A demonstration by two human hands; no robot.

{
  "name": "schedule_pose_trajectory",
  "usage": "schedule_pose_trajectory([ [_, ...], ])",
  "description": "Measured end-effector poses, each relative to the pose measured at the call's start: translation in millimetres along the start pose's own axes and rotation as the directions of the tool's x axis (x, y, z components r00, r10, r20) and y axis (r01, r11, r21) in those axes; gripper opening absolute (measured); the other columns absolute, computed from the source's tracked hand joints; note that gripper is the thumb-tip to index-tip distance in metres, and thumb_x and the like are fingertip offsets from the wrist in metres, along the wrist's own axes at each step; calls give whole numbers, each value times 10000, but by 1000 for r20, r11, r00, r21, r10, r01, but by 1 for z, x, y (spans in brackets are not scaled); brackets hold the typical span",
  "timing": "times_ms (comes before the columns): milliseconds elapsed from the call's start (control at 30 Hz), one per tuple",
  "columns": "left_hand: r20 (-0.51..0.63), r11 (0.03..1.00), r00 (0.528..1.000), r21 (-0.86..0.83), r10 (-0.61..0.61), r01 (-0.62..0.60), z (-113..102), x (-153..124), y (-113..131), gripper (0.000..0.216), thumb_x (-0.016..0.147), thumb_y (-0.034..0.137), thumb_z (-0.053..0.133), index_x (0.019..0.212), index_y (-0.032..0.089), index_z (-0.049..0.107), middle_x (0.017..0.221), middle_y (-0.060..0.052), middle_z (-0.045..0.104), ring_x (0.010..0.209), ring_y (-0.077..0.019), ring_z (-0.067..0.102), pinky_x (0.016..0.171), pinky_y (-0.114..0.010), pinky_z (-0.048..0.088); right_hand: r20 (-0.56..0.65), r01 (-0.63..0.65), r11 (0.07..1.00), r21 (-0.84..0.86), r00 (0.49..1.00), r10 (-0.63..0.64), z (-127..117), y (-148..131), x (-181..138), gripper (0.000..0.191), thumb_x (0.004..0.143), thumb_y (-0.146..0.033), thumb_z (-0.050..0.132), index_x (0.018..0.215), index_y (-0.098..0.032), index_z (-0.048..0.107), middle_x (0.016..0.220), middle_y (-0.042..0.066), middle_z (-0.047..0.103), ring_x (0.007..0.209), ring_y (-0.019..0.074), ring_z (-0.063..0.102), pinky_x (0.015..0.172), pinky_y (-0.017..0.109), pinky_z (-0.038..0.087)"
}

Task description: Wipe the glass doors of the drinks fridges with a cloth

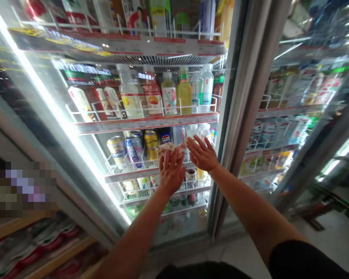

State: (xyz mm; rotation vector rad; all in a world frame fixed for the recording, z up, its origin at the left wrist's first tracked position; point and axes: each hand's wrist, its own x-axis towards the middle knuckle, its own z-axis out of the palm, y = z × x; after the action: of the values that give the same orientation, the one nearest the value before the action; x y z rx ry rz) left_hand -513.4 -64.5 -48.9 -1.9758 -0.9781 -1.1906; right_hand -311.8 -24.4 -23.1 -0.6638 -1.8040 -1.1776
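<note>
My left hand [171, 172] presses a crumpled, light patterned cloth [165, 147] against the glass door [189, 226] of a lit drinks fridge. The fingers lie over the cloth, and part of it is hidden beneath them. Just to the right, my right hand [204, 155] is held flat with its fingers apart and nothing in it. It is at the glass, but I cannot tell whether the palm touches. Behind the glass near my hands stand cans, among them a gold can [151, 141] and a blue can [133, 151].
Bottles fill the fridge shelf [151, 124] above my hands. A metal door frame [244, 97] runs down on the right, with a second stocked glass door [293, 112] beyond. At lower left are wooden-edged shelves [61, 259] with red packages. A bright light strip [43, 89] slants down the left.
</note>
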Motion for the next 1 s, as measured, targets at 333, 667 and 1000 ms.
schedule_pose_trajectory([
  [333,-73,999,997,13,-40,41,-11,24,-3,547,1015,299,478,1554,213,443,1646,-73,341,1583,-282,76,1291,-497,96,15,-3,1000,-9,1000,4,-1,-1,2,564,960,-189,532,1519,-166,460,1518,29,528,1560,184,201,1329,407,47],
  [667,-101,994,989,19,-104,107,-28,40,-18,522,1032,303,447,1545,204,456,1675,-67,273,1581,-291,84,1290,-508,105,27,0,1000,-29,1000,0,-3,-1,2,534,975,-198,508,1508,-167,476,1526,23,519,1562,187,197,1327,411,66],
  [1000,-5,994,995,50,-102,102,-27,-11,-14,516,1027,292,493,1535,200,473,1649,-94,328,1582,-291,87,1293,-504,120,37,-13,1000,-11,999,13,-1,-1,-1,596,985,-212,498,1571,-203,385,1531,27,519,1546,191,266,1322,423,88],
])
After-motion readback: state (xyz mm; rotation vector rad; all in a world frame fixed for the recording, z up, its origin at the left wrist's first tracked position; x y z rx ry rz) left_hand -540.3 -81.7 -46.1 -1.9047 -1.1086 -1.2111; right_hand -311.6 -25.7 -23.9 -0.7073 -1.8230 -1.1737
